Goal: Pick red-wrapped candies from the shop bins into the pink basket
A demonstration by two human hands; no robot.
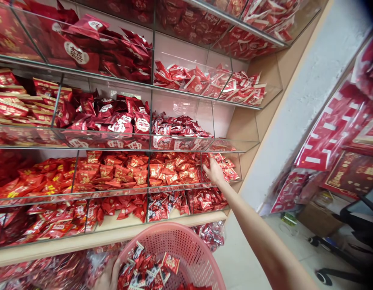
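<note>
The basket (196,253) looks plastic, its red packets (170,262) glossy.

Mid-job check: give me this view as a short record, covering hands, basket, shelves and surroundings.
left hand: holding the pink basket at its left side, partly cut off by the frame
right hand: in the right-end bin, second row from the bottom, among red packets; its grip is hidden
basket contents: loose packets, mostly red, some black and white
shelf: rows of clear-fronted bins holding mostly red packets
right side: cardboard box and chair on the floor
</note>
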